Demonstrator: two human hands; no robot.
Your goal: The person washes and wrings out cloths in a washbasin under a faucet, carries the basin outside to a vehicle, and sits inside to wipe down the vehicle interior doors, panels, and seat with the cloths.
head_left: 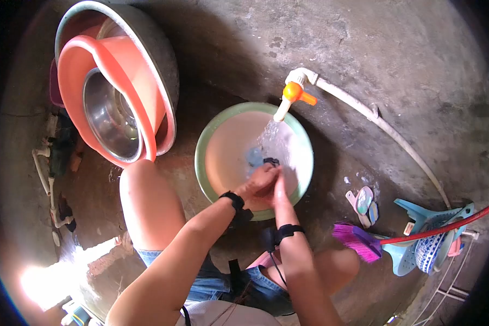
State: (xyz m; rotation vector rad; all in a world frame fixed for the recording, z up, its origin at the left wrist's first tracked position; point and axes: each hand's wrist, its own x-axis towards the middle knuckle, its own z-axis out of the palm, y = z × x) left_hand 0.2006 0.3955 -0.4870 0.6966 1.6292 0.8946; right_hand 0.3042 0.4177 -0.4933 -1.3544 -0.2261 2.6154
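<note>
My left hand (262,178) and my right hand (280,187) are pressed together over a green-rimmed basin (200,157) of water. Both look closed around a small dark item (271,161), which pokes out past the fingers; its kind I cannot make out. How the two hands share it is hidden. A pale blue thing (254,157) lies in the water just beyond the left hand. Water pours into the basin from a white tap with an orange handle (293,92), a little beyond my hands. Black straps circle both wrists.
At the upper left, an orange basin (73,98) and a steel bowl (104,130) nest inside a large metal basin (171,70). Soap dishes (362,204), a purple-bristled broom (358,242) and a blue plastic stool (405,258) are on the right. A white pipe (388,127) runs along the wall.
</note>
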